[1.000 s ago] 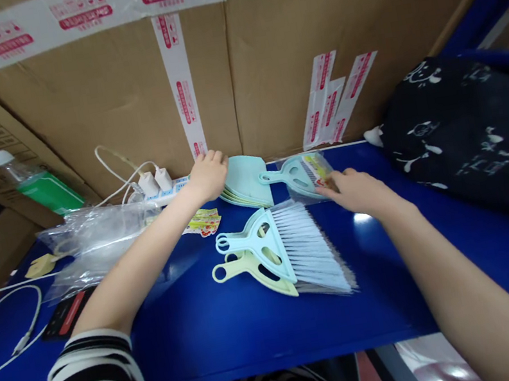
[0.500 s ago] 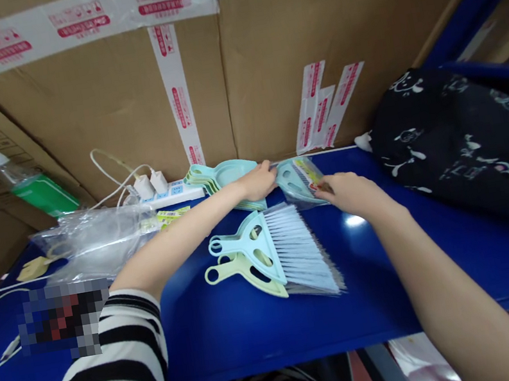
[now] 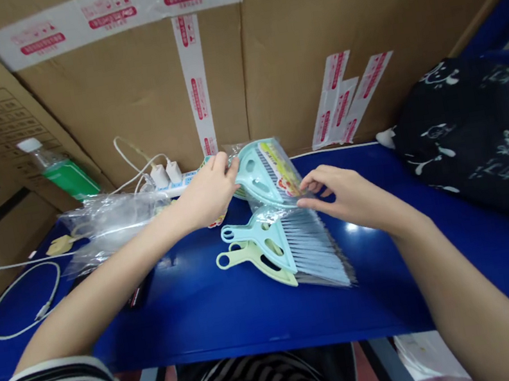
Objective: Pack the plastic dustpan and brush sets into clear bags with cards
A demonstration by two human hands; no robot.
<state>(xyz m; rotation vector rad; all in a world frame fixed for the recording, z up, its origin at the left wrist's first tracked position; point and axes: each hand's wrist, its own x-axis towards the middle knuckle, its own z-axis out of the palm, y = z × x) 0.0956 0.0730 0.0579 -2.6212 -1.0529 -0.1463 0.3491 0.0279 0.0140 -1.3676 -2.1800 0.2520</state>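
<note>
My left hand [image 3: 212, 189] is closed round the handle end of a clear-bagged mini dustpan and brush set [image 3: 259, 173], light blue with a yellow-green label. The set is above the table, brush end to the right. At its lower right edge my right hand [image 3: 340, 195] has thumb and forefinger apart, close to the plastic. Below the bag lie loose hand brushes, a light blue brush [image 3: 262, 235] over a pale green brush [image 3: 253, 257], bristles to the right. The stack of dustpans [image 3: 239, 194] behind is mostly hidden by my left hand and the bag.
Crumpled clear plastic bags [image 3: 114, 224] lie left on the blue table [image 3: 200, 329], near a power strip [image 3: 185, 181] with chargers and a white cable [image 3: 29, 332]. A green-labelled bottle [image 3: 69, 176] stands behind. A black patterned bag [image 3: 476, 147] sits right; cardboard boxes [image 3: 132, 100] form the back.
My left hand has moved from the dustpan stack to the bagged set's handle end. The bagged set has been lifted and shifted left, and my right hand's fingers have spread.
</note>
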